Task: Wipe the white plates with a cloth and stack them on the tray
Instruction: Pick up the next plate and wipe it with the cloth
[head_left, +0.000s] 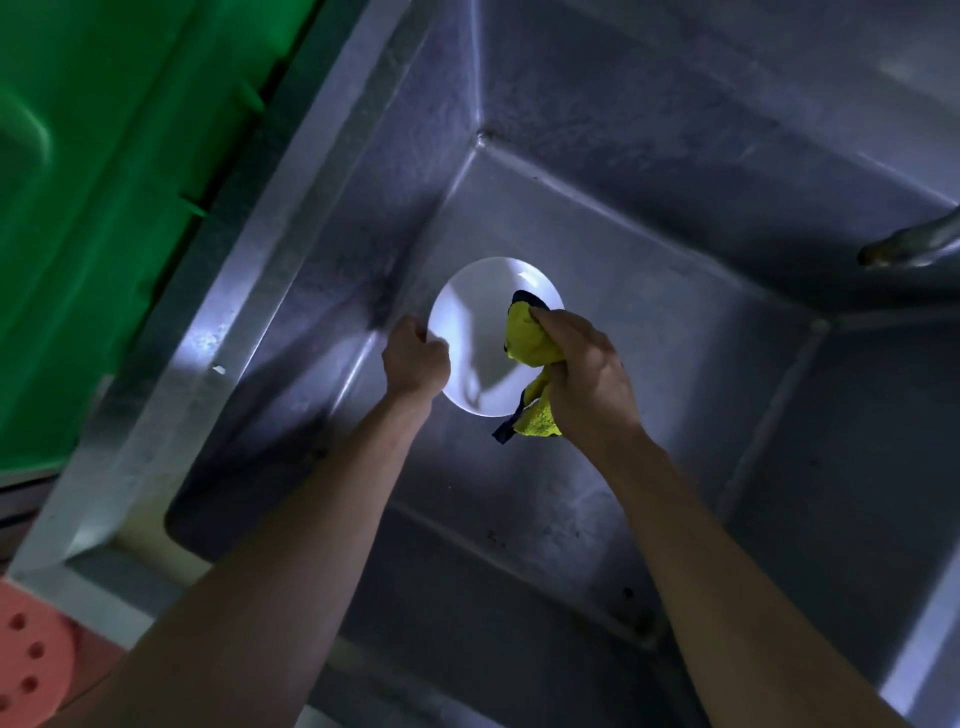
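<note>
— Where's the white plate (483, 332)?

— Held over the steel sink basin (649, 291). The left hand (415, 358) grips its left rim, fingers curled round the edge.

— And the other?

— The right hand (584, 374) clutches a bunched yellow cloth (527, 343) with dark trim, pressing it against the plate's right side.

— Anything around?

— A green bin (93, 208) left of the sink, a tap spout (909, 241) at the right edge, and a pink perforated thing (31, 660) in the bottom-left corner.
</note>
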